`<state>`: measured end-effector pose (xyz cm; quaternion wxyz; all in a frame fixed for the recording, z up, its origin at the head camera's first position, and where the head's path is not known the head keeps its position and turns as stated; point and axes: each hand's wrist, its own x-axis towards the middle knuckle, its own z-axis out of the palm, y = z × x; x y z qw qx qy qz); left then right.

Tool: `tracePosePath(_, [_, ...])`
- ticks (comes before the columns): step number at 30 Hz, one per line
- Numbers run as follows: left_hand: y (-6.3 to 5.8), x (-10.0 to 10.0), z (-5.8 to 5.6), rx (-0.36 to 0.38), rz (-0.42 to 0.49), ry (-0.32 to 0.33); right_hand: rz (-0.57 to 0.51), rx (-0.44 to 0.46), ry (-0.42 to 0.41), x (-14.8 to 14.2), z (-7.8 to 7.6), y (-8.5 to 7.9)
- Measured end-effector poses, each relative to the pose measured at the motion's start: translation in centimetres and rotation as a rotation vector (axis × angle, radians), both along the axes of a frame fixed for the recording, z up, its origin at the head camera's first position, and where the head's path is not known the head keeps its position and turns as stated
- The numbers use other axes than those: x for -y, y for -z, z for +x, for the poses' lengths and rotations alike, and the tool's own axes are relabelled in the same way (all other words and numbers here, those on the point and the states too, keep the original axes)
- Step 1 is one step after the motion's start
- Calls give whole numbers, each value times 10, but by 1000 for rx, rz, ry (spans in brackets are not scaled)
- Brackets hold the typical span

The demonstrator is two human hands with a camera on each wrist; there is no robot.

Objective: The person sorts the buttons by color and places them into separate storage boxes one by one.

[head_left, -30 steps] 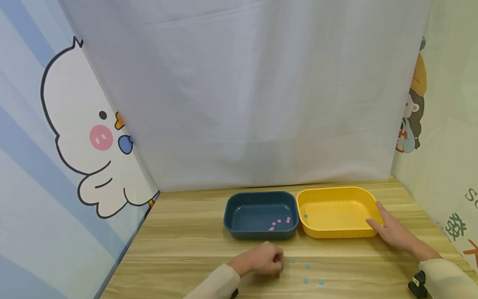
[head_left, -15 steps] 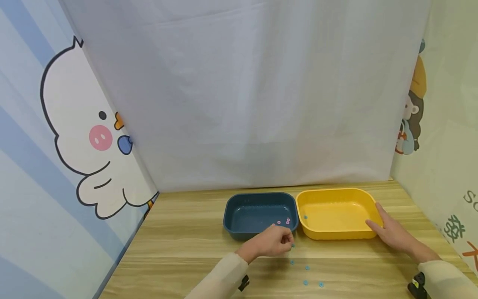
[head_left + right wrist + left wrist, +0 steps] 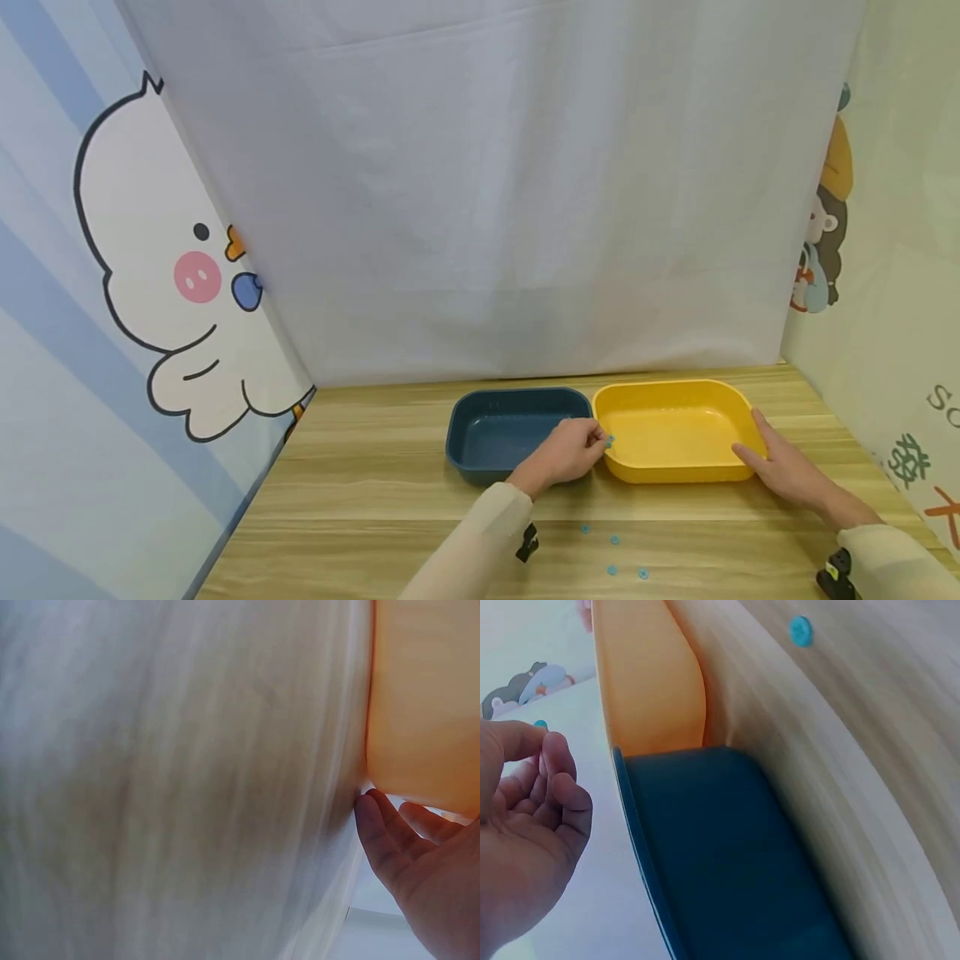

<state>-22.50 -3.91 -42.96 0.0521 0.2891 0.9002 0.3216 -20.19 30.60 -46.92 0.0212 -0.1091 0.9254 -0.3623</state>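
My left hand pinches a small blue button between thumb and index fingertips. It is at the left rim of the yellow tray, its wrist crossing the front right corner of the dark blue tray. Blue shows right at those fingertips in the head view, where the button lying in the yellow tray is hard to separate from the held one. The pink rings in the dark blue tray are hidden behind this hand. My right hand holds the yellow tray's right side, thumb over the rim, fingers against the outer wall.
Several loose blue buttons lie on the wooden table in front of the trays. The trays stand side by side, near a white curtain at the back. Printed panels flank the table on both sides.
My left hand has lifted from the table and travelled right and away from me to the yellow tray's left rim, carrying the blue button. My right hand stays at the tray.
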Motion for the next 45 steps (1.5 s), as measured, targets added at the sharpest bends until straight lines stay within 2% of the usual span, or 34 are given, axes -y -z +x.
tracePosePath(3, [0,-7,-5,-3,-11,-8,-5,-4,0,1,0,1])
tracePosePath(12, [-2,-24,-16,65,-37,12,-8,-16,-2,-1,-1,3])
tracePosePath(19, [4,-31,-22,77,-51,-46,-15,-24,-7,0,-2,2])
tracePosePath(30, [10,-32,-26,142,16,-116,-19,-16,-7,0,-1,1])
tracePosePath(45, [6,-31,-29,142,13,-112,-38,-17,-5,2,1,0])
